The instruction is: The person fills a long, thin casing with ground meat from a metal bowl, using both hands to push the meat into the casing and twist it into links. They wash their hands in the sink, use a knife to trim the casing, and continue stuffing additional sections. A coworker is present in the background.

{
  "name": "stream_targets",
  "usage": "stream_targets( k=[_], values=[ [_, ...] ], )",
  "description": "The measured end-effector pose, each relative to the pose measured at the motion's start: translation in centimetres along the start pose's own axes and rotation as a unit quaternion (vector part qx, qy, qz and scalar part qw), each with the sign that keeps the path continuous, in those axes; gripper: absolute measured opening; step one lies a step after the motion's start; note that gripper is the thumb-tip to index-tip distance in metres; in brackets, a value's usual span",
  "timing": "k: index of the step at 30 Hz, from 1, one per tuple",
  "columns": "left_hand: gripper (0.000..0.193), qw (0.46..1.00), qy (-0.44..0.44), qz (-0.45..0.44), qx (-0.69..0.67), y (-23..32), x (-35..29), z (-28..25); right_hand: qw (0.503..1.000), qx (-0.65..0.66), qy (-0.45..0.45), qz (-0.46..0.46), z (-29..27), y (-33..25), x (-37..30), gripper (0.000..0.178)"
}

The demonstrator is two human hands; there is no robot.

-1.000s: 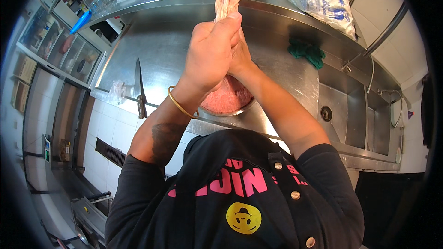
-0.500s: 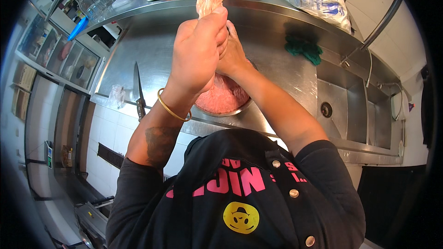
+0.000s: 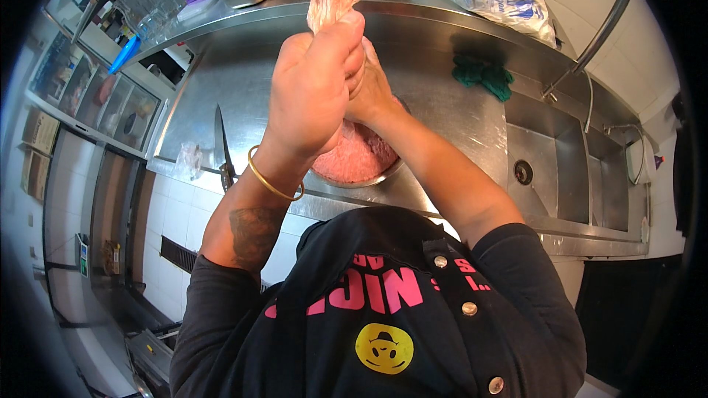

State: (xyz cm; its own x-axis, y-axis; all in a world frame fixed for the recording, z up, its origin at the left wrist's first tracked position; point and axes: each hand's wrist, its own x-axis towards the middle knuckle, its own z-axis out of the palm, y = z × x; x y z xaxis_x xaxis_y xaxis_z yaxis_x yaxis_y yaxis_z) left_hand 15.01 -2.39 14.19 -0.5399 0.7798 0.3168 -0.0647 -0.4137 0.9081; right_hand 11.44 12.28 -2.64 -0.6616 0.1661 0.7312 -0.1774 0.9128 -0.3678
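Hands [image 3: 311,92] shifted left, close together, left one clenched round pink bundle [image 3: 334,1]

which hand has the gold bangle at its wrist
The left hand: a gold bangle circles its wrist, while the right hand, partly hidden behind it, shows a bare wrist.

Steel counter [image 3: 442,125] catching pale glare near its left front, raised steel shelf [image 3: 398,9] along far edge, double sink [image 3: 538,199] at right end, white-tiled wall [image 3: 627,51] beyond, glass-fronted cabinet [image 3: 118,107] off left end, white tiling [image 3: 173,214] with dark grate [image 3: 177,252] below near-left corner.
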Motion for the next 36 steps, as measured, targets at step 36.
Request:
stream_targets(
  k=[36],
  values=[
    [0.034,0.995,-0.054,0.023,-0.078,0.7,0.1,-0.5,1.0,0.005,0.007,0.007,-0.2,0.3,-1.2,0.043]
  ],
)
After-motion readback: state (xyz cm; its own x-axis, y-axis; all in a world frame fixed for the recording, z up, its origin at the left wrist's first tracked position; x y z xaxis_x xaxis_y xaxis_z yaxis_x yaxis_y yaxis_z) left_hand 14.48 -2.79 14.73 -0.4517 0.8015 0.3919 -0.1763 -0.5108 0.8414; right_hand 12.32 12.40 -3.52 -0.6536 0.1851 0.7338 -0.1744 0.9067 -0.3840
